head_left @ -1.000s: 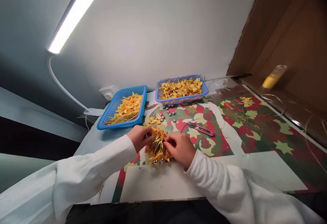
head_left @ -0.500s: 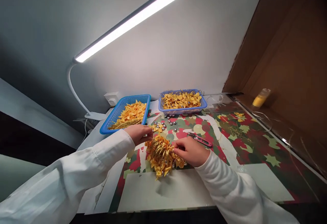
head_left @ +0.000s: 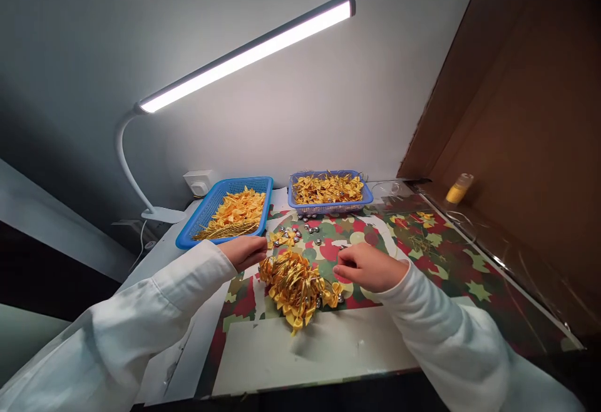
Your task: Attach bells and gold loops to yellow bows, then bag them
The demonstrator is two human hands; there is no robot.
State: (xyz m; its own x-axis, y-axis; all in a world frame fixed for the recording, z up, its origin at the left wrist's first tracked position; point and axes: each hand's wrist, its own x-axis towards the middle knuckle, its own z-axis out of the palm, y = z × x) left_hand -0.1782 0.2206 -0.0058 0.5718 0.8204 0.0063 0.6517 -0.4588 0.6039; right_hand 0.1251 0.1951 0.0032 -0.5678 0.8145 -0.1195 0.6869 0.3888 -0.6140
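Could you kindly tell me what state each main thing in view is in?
Lamp: lit.
Left blue basket: open-topped, holding yellow bows and gold cords.
Right blue basket: open-topped, heaped with golden bows and cords.
Golden bundle: lying in a heap on the table.
Silver balls: some scattered loose beyond the bundle.
Left hand: fingers bent; grip unclear.
Right hand: fingers curled; grip unclear.

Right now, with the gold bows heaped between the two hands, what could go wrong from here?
The gold ties on the pile of bows are bunched together, so they might tangle if one bow is pulled free. Several small silver balls lie loose behind the pile and could roll if bumped. The left hand overlaps the left basket's near corner in view, so it might knock it.
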